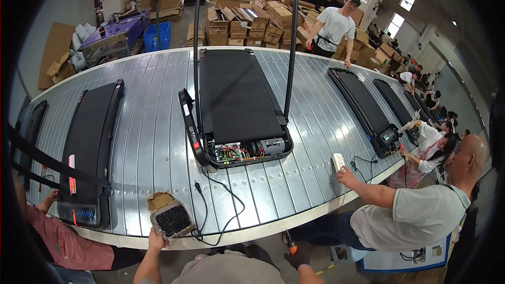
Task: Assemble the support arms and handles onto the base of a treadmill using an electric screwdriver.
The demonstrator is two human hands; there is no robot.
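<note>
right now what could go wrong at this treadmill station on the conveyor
The left hand grips a small open box of dark screws at the conveyor table edge; a bump could tip it and spill them. A loose black power cable loops beside the box and could snag it. The treadmill has its motor cover off, so the exposed wiring could catch a stray screw. The right hand is low near an orange-tipped tool.

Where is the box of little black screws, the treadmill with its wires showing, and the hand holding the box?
box of screws (172, 220), head view, on the black screws inside
treadmill (239, 94), head view, middle of its black belt
left hand (156, 241), head view, back of the hand
</note>
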